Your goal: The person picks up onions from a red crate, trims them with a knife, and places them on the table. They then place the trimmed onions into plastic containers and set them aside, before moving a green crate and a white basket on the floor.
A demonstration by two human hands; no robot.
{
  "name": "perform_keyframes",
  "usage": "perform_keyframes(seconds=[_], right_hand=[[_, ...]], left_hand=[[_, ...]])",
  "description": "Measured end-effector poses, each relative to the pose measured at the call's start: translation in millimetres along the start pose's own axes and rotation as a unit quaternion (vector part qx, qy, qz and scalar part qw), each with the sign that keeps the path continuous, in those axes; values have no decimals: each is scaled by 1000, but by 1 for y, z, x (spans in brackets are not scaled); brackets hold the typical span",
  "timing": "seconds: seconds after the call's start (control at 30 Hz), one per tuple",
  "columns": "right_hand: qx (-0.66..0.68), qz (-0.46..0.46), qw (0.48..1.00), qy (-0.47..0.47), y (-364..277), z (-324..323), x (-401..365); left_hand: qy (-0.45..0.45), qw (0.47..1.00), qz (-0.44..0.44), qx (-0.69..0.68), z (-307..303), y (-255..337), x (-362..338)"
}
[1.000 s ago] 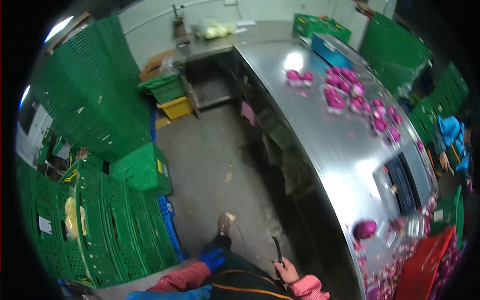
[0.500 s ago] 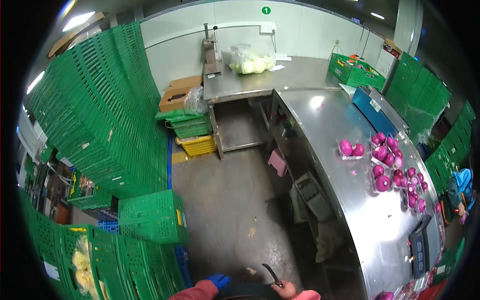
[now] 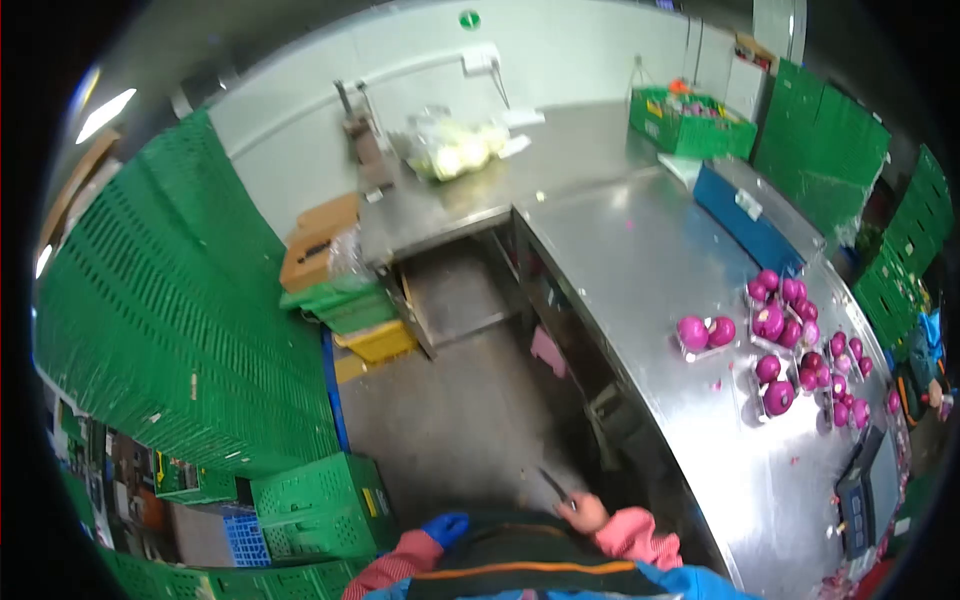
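My right hand [image 3: 587, 512] is closed around the handle of a small knife [image 3: 553, 486], whose dark, slightly blurred blade points up and to the left over the floor. To the left, my left hand [image 3: 446, 528] wears a blue glove and holds nothing that I can see; its fingers look loosely stretched out. Both hands are in front of my dark apron [image 3: 520, 550], away from the table. On the steel table [image 3: 640, 260] to my right are several purple onions [image 3: 777, 398], many in clear plastic trays.
Tall stacks of green crates [image 3: 170, 300] stand on the left, with a lower green crate [image 3: 315, 505] nearer me. A scale [image 3: 855, 500] sits at the table's right edge. At the back lie bagged pale vegetables [image 3: 455, 155] and an onion-filled green crate [image 3: 690, 130].
My view has tilted and moved, so the apron front now shows. Both hands appear higher in the picture. The knife stays in my right hand, and the onions on the table are unmoved.
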State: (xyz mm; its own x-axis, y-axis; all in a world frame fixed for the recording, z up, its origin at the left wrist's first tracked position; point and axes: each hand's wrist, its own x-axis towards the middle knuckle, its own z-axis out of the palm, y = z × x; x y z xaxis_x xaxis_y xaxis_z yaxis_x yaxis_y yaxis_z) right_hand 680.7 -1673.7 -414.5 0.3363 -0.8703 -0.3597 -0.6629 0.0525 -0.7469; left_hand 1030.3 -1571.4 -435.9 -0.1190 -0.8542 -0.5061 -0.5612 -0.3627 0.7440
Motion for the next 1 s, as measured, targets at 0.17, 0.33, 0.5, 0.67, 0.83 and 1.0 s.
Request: perform_keyframes(seconds=[0.17, 0.33, 0.5, 0.67, 0.83, 1.0], right_hand=[[25, 81, 996, -37, -36, -14, 75], [-20, 282, 959, -14, 5, 19, 100], [-35, 368, 927, -60, 60, 55, 105], [-127, 346, 929, -41, 172, 85, 158], [-206, 293, 930, 84, 313, 127, 202], [-255, 307, 908, 126, 407, 127, 243]], left_hand=[[-54, 997, -15, -57, -37, 23, 45], [-161, 987, -16, 3, -68, 7, 146], [-64, 997, -42, -22, -54, -14, 231], [-34, 995, -28, -94, 43, -85, 206], [-77, 967, -173, -172, 91, -112, 166], [-96, 962, -164, -195, 116, -151, 190]])
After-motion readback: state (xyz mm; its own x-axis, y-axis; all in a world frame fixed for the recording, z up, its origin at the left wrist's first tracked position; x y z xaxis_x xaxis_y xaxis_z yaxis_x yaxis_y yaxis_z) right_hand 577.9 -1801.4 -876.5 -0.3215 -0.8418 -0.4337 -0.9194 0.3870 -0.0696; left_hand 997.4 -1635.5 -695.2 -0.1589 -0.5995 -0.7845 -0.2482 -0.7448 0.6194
